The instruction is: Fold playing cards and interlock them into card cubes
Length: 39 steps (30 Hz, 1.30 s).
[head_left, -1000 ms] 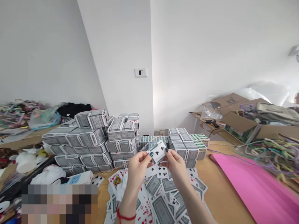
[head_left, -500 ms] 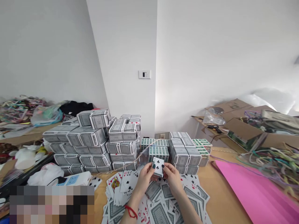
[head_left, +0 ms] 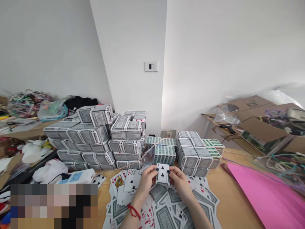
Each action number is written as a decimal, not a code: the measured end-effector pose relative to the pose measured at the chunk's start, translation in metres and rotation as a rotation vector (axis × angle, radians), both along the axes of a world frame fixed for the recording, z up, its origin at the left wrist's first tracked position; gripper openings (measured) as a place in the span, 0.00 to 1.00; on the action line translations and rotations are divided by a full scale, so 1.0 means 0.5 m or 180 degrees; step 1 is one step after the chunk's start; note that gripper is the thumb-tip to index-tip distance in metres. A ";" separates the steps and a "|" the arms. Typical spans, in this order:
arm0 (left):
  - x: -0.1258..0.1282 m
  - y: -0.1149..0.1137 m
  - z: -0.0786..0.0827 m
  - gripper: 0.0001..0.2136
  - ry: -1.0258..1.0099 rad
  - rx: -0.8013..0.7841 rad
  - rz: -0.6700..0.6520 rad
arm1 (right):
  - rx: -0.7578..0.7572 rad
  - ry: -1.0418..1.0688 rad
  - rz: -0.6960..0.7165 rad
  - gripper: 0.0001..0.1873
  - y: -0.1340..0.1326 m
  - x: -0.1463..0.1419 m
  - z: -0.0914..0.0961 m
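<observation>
Between my two hands is a playing card, the three of clubs [head_left: 163, 173], face up, with a pale card edge showing beneath its near end. My left hand [head_left: 149, 178] grips its left side, thumb on the face. On the right side, my right hand [head_left: 178, 180] pinches it the same way. Fingers under the card are hidden. Below both hands lies a loose spread of playing cards [head_left: 165, 216], some showing grey patterned backs, others faces such as a jack [head_left: 118, 182].
Stacked blocks built from cards stand at the back left [head_left: 92, 136] and back right [head_left: 194, 152]. Green card boxes [head_left: 165, 154] sit between them. A pink sheet [head_left: 252, 190] lies at right, near an open cardboard box [head_left: 262, 135]. A white power strip [head_left: 78, 176] is at left.
The three of clubs has tipped to face me more, and its long side now points toward me. Both hands still hold it. The camera view has shifted slightly.
</observation>
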<state>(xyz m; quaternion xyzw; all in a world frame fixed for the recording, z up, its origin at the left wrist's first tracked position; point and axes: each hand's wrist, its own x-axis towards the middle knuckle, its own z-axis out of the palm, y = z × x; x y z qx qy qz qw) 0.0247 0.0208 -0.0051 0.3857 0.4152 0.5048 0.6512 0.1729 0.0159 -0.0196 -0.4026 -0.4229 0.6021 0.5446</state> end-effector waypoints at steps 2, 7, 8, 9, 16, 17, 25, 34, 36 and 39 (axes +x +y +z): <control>0.001 0.002 -0.002 0.10 0.0181 0.0101 0.0016 | 0.0057 -0.0160 -0.0036 0.18 -0.006 -0.001 0.009; 0.012 0.002 -0.012 0.11 0.0905 0.0562 0.0641 | 0.0161 -0.0326 0.0178 0.19 -0.011 -0.004 0.016; 0.014 0.001 -0.013 0.11 0.1036 0.0639 0.0758 | 0.0160 -0.0316 0.0232 0.18 -0.009 -0.006 0.014; 0.015 0.000 -0.014 0.11 0.1151 0.0704 0.0838 | 0.0146 -0.0294 0.0277 0.18 -0.008 -0.008 0.011; 0.014 -0.010 -0.021 0.13 0.1440 0.0907 0.1178 | 0.0010 -0.0079 0.0394 0.16 -0.010 -0.029 0.009; 0.015 -0.011 -0.021 0.13 0.1410 0.0895 0.1182 | 0.0034 -0.0083 0.0406 0.16 -0.012 -0.031 0.011; 0.025 -0.016 -0.003 0.09 0.0828 0.0819 0.0709 | 0.0094 -0.0231 0.0070 0.15 -0.014 -0.026 0.016; 0.020 -0.014 0.007 0.07 0.0624 0.0681 0.0197 | -0.0056 -0.0227 -0.0132 0.13 -0.013 -0.013 0.021; 0.020 -0.013 0.007 0.07 0.0593 0.0639 0.0204 | -0.0041 -0.0223 -0.0166 0.12 -0.014 -0.013 0.022; 0.018 -0.011 0.003 0.05 0.0591 0.0664 0.0307 | -0.0093 -0.0132 -0.0117 0.12 -0.011 -0.014 0.019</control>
